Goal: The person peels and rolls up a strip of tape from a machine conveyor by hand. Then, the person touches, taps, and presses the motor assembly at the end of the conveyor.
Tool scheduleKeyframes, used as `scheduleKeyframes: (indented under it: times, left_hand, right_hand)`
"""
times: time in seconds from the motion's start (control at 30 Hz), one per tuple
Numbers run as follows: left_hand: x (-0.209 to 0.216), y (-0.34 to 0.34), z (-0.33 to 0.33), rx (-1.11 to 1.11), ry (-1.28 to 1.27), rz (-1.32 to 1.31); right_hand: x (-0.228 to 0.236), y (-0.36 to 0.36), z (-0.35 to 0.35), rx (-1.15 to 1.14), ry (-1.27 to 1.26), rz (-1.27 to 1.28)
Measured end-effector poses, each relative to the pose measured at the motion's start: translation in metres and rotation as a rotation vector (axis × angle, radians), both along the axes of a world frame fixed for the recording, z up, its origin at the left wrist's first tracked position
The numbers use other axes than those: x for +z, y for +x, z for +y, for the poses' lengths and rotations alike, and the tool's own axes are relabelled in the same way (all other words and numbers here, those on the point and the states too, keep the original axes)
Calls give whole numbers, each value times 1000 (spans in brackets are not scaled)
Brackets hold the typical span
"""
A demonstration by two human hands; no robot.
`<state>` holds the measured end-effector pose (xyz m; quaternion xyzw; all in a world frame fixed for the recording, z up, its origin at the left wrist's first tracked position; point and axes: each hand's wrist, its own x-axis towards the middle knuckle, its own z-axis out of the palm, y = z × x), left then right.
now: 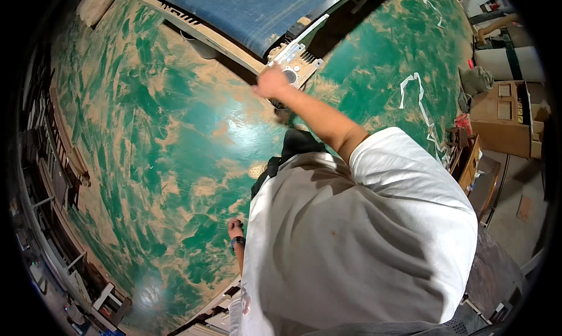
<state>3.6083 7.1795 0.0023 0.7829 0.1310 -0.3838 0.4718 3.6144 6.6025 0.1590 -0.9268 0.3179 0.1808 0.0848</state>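
My right hand (273, 82) reaches forward to the near corner of a belt machine, its fingers curled in by the corner's edge. What they hold, if anything, is hidden. Right beside it are a pale metal bracket (287, 54) and a plate with a round dark part (290, 76). Behind the corner stretches the machine's wide blue belt (234, 8), framed by a dusty beige rail (219, 42). Down at my side hangs my left hand (235, 227), fingers curled, with a dark band (237, 240) on the wrist. I see nothing in it.
Sawdust-like dust covers the green floor (193, 131). A white strip (422, 102) lies crumpled on the right, near a wooden cabinet (500, 119). Racks and boards (55, 178) line the left side. A full sack (99, 3) stands at the far left.
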Motion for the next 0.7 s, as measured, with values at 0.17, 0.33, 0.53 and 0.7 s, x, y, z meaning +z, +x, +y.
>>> scheduleKeyframes:
  times: [0.17,0.33,0.53,0.7]
  left_hand:
    - [-38,13,23,234,-481,369]
    - [-1,5,-56,90,29,37]
    - [-6,-36,-137,169,17,-13]
    - [-39,-83,-155,227,-284,153]
  right_hand:
    - [-36,9,72,365,136,-286]
    - [-11,-19,-9,290,142,-464]
    - [-19,-111,-182,-93,-133,-737]
    - [-30,-166,-245,27,-189,-380]
